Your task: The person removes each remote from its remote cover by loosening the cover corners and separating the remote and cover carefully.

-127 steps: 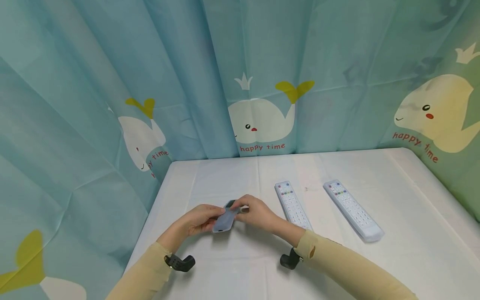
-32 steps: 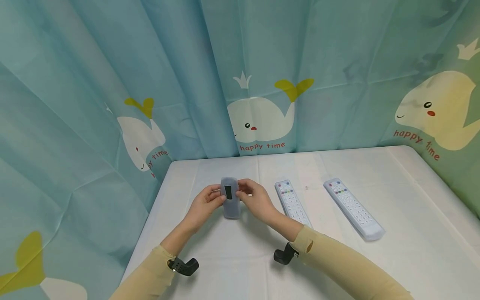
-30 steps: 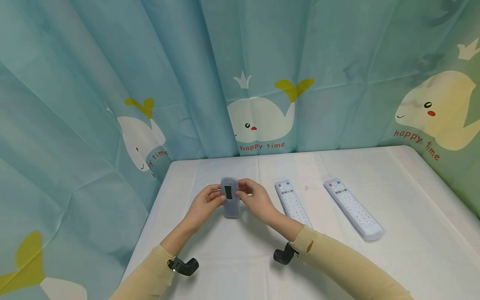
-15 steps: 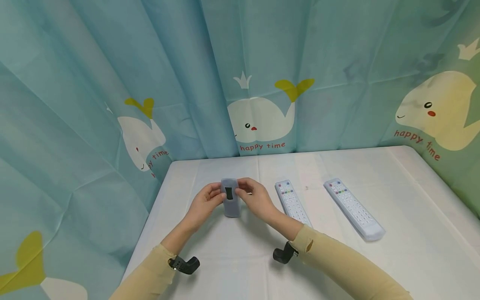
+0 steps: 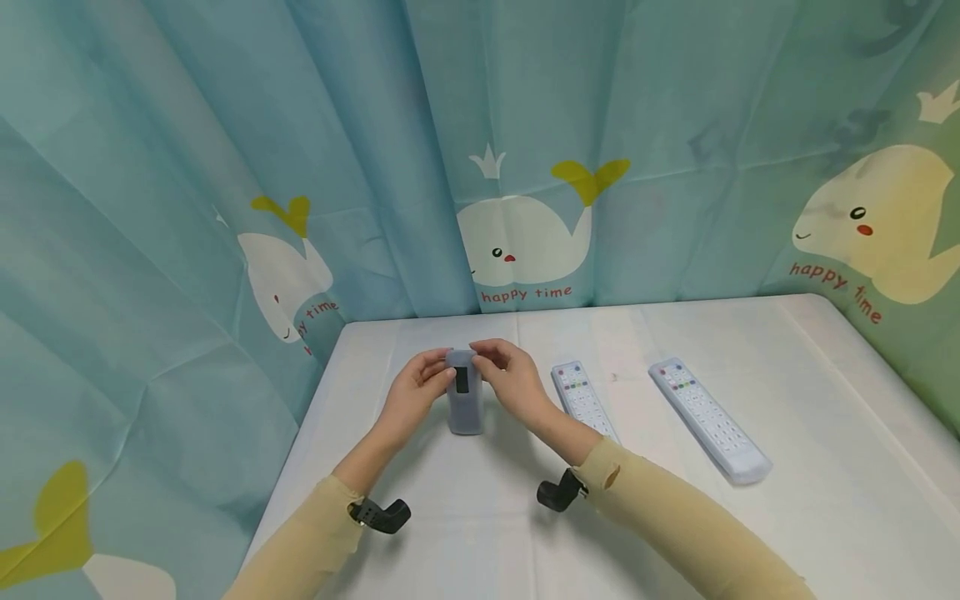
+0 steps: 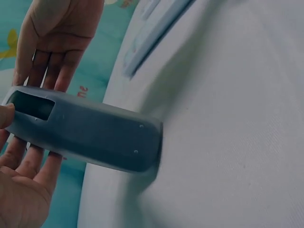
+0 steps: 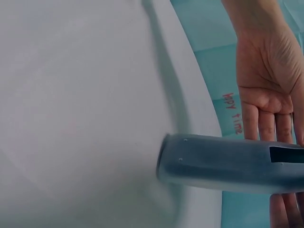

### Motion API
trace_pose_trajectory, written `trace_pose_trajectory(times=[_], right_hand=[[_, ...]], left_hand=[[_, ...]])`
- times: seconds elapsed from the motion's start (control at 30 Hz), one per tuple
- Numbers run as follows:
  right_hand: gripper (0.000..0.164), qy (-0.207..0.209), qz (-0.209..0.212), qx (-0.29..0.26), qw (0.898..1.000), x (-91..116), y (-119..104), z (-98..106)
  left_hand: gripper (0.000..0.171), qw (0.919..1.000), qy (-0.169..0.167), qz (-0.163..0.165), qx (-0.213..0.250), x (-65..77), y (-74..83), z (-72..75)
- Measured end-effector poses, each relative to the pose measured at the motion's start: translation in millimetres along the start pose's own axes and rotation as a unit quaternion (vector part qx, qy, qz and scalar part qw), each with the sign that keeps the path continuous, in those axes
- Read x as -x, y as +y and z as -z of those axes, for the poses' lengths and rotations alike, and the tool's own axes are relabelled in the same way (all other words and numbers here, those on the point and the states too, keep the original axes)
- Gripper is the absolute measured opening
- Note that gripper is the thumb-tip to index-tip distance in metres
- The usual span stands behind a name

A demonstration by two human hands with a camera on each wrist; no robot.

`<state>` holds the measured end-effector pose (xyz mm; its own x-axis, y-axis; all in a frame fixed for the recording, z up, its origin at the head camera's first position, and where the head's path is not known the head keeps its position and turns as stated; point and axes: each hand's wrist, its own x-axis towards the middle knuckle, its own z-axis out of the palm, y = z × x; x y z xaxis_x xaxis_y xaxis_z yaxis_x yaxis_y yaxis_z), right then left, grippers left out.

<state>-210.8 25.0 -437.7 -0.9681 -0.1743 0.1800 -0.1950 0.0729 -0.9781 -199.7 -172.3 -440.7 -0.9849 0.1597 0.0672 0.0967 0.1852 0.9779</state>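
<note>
A blue-grey remote cover (image 5: 467, 410) stands nearly upright between the hands, its dark rectangular window near the top facing the head camera. My left hand (image 5: 407, 393) pinches its upper left edge, thumb in front and fingers behind. On the opposite edge, my right hand (image 5: 517, 383) holds the top corner the same way. In the left wrist view the cover (image 6: 99, 130) shows a smooth back with small raised dots and a hollow-looking window. Its lower end is right at the white tabletop in the right wrist view, where the cover (image 7: 218, 159) hides part of the fingers.
Beside the right forearm lies a white remote control (image 5: 585, 400) in a clear sleeve, partly hidden by the arm. A second sleeved remote control (image 5: 708, 421) lies farther right. The white table (image 5: 817, 500) is backed by a blue curtain (image 5: 675, 150) printed with whales.
Earlier the cover was tilted low between the hands; it has since been turned upright. In the last half second both hands have slid up toward its top end.
</note>
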Motion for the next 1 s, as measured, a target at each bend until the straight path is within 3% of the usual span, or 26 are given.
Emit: trace_pose_trajectory(times=[0.4, 0.67, 1.0], right_hand=[[0.025, 0.002, 0.039, 0.067, 0.997, -2.0, 0.0, -1.6], [0.032, -0.014, 0.045, 0.084, 0.995, -3.5, 2.4, -4.3], [0.026, -0.006, 0.056, 0.096, 0.994, -1.2, 2.5, -4.8]], left_hand=[[0.044, 0.9999, 0.003, -0.006, 0.013, -1.6, 4.5, -3.5], [0.041, 0.9996, 0.015, 0.001, 0.022, -2.5, 2.8, -3.3], [0.041, 0.9996, 0.017, 0.007, 0.021, -0.5, 1.1, -5.0]])
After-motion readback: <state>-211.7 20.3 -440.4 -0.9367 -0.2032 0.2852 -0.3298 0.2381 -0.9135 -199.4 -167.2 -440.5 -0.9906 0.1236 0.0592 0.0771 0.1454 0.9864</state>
